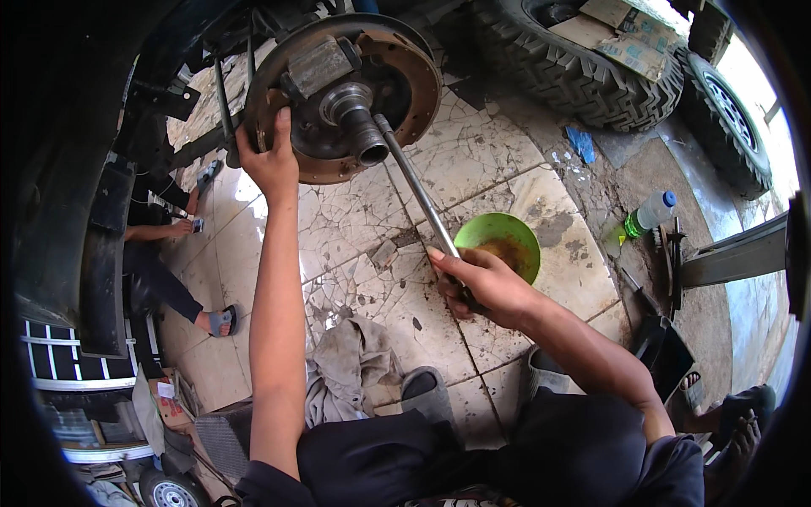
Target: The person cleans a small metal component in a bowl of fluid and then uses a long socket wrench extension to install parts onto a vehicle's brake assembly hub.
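Observation:
A drum brake assembly (405, 84) with rusty brake shoes and a bare metal spindle (366, 139) at its middle is mounted at the top of the view. My left hand (272, 162) grips its lower left edge, thumb on the front face, the other fingers partly hidden behind. In my right hand (481, 286) is a long steel bar (418, 186), its fingers wrapped round the near end. The bar slants up to the left, and its ridged far tip lies beside the spindle; whether they touch I cannot tell. Below the bar sits a green bowl (475, 230) with brownish stuff inside.
A grey rag (359, 351) lies by my feet on cracked, dirty tiles (338, 228). Large tyres (583, 76) stand at the back right, near a bottle (650, 215) of green liquid. Another person (165, 270) sits at the left; part of someone else (735, 414) shows lower right.

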Demonstrator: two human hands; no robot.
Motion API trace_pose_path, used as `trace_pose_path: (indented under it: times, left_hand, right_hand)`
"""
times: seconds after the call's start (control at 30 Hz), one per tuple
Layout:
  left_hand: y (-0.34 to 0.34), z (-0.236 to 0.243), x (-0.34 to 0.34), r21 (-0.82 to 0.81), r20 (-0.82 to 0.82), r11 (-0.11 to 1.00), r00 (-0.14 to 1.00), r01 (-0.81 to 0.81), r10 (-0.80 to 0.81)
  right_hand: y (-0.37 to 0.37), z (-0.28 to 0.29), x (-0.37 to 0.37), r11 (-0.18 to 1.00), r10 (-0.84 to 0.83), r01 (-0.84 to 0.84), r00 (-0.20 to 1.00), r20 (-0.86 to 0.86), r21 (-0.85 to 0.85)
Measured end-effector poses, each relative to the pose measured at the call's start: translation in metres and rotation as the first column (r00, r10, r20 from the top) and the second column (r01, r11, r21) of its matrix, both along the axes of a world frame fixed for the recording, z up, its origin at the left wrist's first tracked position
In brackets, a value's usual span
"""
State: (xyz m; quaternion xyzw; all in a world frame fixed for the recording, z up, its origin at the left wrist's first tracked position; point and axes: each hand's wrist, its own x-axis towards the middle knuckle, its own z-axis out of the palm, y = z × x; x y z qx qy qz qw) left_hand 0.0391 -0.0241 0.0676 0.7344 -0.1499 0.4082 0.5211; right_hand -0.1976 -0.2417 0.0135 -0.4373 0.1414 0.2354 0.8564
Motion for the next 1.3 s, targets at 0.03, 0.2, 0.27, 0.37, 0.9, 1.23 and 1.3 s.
trace_pose_path:
  times: [0.03,0.2,0.27,0.37,0.9,1.23,1.3]
  left_hand:
    - [-0.002,0.0,-0.001,0.007,-0.012,1.0,1.0,-0.01,0.01]
    - [0.001,0.002,-0.001,-0.005,-0.039,1.0,0.999,0.021,-0.021]
    - [0.005,-0.001,-0.002,0.04,0.02,0.998,0.998,-0.054,0.053]
    - [0.011,-0.014,-0.017,0.093,0.136,0.965,0.964,-0.243,0.23]
    - [-0.122,-0.063,-0.101,-0.984,-0.114,0.095,0.127,-0.148,-0.985]
    - [-0.135,-0.053,-0.1,-0.831,-0.555,0.529,0.202,-0.173,-0.807]
    - [-0.134,-0.048,-0.098,-0.793,-0.609,0.582,0.198,-0.181,-0.768]
  right_hand:
    - [0.002,0.001,0.0,0.982,-0.078,0.086,0.995,0.054,-0.169]
    - [-0.004,0.012,0.004,0.941,-0.044,0.065,0.996,0.072,-0.332]
    - [-0.006,0.017,0.007,0.849,0.01,0.061,0.991,0.131,-0.525]
    - [-0.003,0.022,0.008,0.801,0.048,0.009,0.996,0.079,-0.599]
    - [-0.006,0.0,0.011,0.994,0.08,-0.087,0.992,-0.101,-0.064]
    - [0.006,0.005,0.005,0.586,0.131,0.121,0.962,0.241,-0.801]
    - [0.004,-0.002,0.01,0.694,0.125,0.091,0.962,0.244,-0.714]
